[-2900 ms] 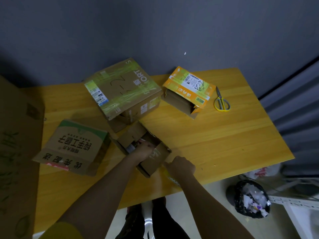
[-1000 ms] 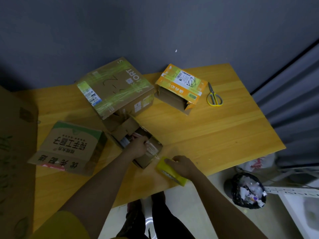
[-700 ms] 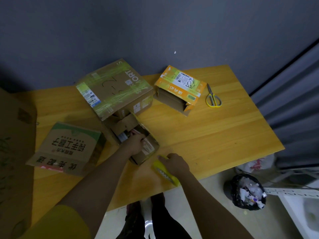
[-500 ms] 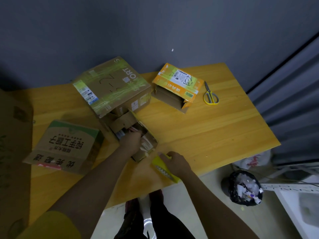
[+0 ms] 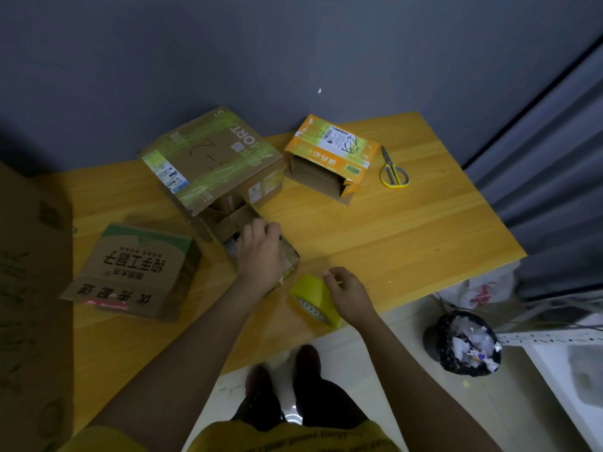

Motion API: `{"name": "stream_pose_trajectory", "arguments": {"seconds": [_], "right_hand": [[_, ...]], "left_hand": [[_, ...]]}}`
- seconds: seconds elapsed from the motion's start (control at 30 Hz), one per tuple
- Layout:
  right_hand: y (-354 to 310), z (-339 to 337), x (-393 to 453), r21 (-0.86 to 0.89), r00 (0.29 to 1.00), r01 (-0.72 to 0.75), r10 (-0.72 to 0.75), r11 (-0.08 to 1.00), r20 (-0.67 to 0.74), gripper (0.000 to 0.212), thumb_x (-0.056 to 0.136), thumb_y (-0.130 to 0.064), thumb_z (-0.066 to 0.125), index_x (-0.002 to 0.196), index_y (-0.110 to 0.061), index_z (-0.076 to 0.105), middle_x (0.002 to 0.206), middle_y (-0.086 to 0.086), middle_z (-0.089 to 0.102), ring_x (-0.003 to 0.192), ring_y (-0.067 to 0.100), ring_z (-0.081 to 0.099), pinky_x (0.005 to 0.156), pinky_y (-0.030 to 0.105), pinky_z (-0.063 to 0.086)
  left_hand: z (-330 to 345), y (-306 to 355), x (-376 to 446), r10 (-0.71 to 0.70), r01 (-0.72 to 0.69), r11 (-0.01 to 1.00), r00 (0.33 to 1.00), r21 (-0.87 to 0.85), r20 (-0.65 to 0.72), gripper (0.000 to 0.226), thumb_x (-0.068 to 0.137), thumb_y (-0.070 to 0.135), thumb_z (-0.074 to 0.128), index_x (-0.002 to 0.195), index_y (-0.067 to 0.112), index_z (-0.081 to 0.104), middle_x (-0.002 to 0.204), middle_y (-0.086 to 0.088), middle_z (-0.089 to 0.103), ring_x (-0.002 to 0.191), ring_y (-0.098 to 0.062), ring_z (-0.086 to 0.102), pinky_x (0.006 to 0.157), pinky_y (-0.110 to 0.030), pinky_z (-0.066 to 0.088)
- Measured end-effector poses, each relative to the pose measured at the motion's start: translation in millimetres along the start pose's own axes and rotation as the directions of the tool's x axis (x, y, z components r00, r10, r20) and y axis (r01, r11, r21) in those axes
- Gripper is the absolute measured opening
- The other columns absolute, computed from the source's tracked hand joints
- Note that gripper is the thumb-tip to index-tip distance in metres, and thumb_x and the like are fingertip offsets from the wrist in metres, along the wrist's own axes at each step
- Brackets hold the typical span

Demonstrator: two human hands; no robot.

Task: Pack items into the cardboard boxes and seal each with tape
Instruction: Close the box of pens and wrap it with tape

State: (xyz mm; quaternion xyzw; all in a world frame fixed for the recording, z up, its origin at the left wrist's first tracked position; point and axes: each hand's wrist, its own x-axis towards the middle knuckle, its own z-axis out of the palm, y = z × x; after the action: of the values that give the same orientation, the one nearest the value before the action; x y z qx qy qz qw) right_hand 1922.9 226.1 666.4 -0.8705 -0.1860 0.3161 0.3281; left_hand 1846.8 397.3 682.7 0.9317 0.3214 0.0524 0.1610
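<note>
- Our left hand (image 5: 259, 256) lies palm-down on the small cardboard box (image 5: 261, 249) near the front of the wooden surface (image 5: 408, 239), fingers fairly straight and pressing its top; the box's far flaps stand open against the big box behind.
- Our right hand (image 5: 347, 293) curls round the yellow tape roll (image 5: 313, 298), which sits just right of the small box, close to the surface's front edge (whether the roll rests on the wood or is lifted we cannot tell).
- The large taped box (image 5: 212, 158) stands at the back, touching or nearly touching the small box's flaps.
- An orange box (image 5: 329, 158) lies on its side to the right of it, open end toward us, with yellow-handled scissors (image 5: 393, 172) just beside it.
- A green-topped box (image 5: 137, 269) lies tilted at the left.
- A wide bare stretch of wood runs from our right hand out to the right edge and corner.
- Beyond that corner, on the floor (image 5: 408, 370), sits a black bin bag (image 5: 463, 347).
</note>
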Motion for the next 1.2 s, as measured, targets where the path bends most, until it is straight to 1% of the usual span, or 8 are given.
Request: {"name": "stream_pose_trajectory", "arguments": {"seconds": [0.2, 0.3, 0.43, 0.6, 0.7, 0.9, 1.07, 1.2], "right_hand": [[4.3, -38.2, 19.5, 0.079, 0.989, 0.056, -0.045, 0.995, -0.140, 0.032, 0.101, -0.033, 0.045, 0.120, -0.011, 0.058, 0.115, 0.008, 0.061, 0.091, 0.023, 0.058, 0.069, 0.031, 0.043], [6.1, -67.9, 44.5, 0.107, 0.978, 0.066, -0.042, 0.992, -0.206, 0.027, 0.101, -0.028, 0.048, 0.116, -0.009, 0.059, 0.112, 0.007, 0.062, 0.088, 0.020, 0.056, 0.067, 0.027, 0.037], [10.8, -111.8, 99.9, 0.114, 0.964, 0.072, -0.040, 0.991, -0.263, 0.022, 0.098, -0.022, 0.052, 0.108, -0.006, 0.063, 0.108, 0.009, 0.065, 0.100, 0.025, 0.059, 0.070, 0.026, 0.035], [29.5, -169.5, 194.7, -0.025, 0.978, 0.071, -0.074, 0.997, -0.197, 0.024, 0.096, -0.016, 0.055, 0.108, 0.001, 0.064, 0.106, 0.020, 0.068, 0.102, 0.033, 0.061, 0.081, 0.030, 0.038], [43.2, -201.4, 246.7, -0.178, 0.990, 0.023, -0.047, 0.984, -0.135, 0.027, 0.096, -0.018, 0.054, 0.110, 0.002, 0.065, 0.108, 0.024, 0.067, 0.106, 0.037, 0.061, 0.083, 0.034, 0.043], [61.6, -222.9, 336.8, -0.484, 1.000, 0.001, 0.003, 0.875, 0.007, 0.053, 0.092, -0.035, 0.055, 0.137, -0.009, 0.043, 0.123, 0.017, 0.056, 0.116, 0.039, 0.051, 0.092, 0.040, 0.043], [60.6, -207.2, 372.2, -0.486, 0.999, -0.044, 0.033, 0.873, -0.031, 0.052, 0.098, -0.037, 0.049, 0.131, 0.003, 0.040, 0.131, 0.023, 0.044, 0.119, 0.041, 0.047, 0.096, 0.046, 0.042], [54.0, -203.1, 380.2, -0.407, 0.988, -0.150, 0.129, 0.901, -0.078, 0.047, 0.095, -0.029, 0.059, 0.125, 0.001, 0.040, 0.129, 0.021, 0.048, 0.117, 0.036, 0.052, 0.089, 0.042, 0.046]], "left_hand": [[-11.0, 31.6, 18.1, 0.061, -0.060, 0.996, 0.998, -0.069, 0.012, 0.030, 0.097, 0.016, 0.044, 0.127, 0.019, 0.049, 0.125, -0.007, 0.046, 0.116, -0.029, 0.044, 0.094, -0.040, 0.037], [-12.3, 58.5, 40.6, 0.116, -0.111, 0.985, 0.993, -0.130, 0.026, 0.029, 0.098, 0.015, 0.043, 0.126, 0.017, 0.049, 0.124, -0.008, 0.049, 0.112, -0.030, 0.050, 0.086, -0.041, 0.042], [-2.9, 103.4, 78.9, 0.089, -0.071, 0.980, 0.992, -0.184, 0.088, 0.028, 0.097, 0.017, 0.043, 0.125, 0.016, 0.048, 0.123, -0.008, 0.050, 0.110, -0.029, 0.053, 0.079, -0.039, 0.045], [24.4, 151.0, 138.5, -0.024, 0.046, 0.984, 0.992, -0.174, 0.128, 0.025, 0.098, 0.017, 0.042, 0.122, 0.013, 0.047, 0.117, -0.010, 0.052, 0.101, -0.031, 0.054, 0.074, -0.043, 0.048], [43.7, 178.1, 166.2, -0.116, 0.144, 0.980, 0.974, -0.140, 0.193, 0.032, 0.100, 0.020, 0.040, 0.131, 0.013, 0.043, 0.122, -0.012, 0.049, 0.103, -0.032, 0.053, 0.073, -0.040, 0.046], [79.0, 211.9, 200.3, -0.245, 0.255, 0.967, 0.942, -0.015, 0.231, 0.034, 0.100, 0.017, 0.039, 0.134, 0.011, 0.041, 0.123, -0.014, 0.048, 0.112, -0.037, 0.049, 0.078, -0.044, 0.043], [92.7, 207.1, 210.8, -0.302, 0.306, 0.952, 0.931, 0.012, 0.207, 0.025, 0.101, 0.020, 0.037, 0.122, 0.014, 0.049, 0.112, -0.011, 0.055, 0.097, -0.035, 0.057, 0.076, -0.040, 0.046], [93.3, 200.4, 210.3, -0.328, 0.337, 0.941, 0.928, -0.028, 0.175, 0.023, 0.101, 0.020, 0.039, 0.119, 0.015, 0.052, 0.110, -0.010, 0.055, 0.096, -0.035, 0.057, 0.073, -0.037, 0.041]]}}
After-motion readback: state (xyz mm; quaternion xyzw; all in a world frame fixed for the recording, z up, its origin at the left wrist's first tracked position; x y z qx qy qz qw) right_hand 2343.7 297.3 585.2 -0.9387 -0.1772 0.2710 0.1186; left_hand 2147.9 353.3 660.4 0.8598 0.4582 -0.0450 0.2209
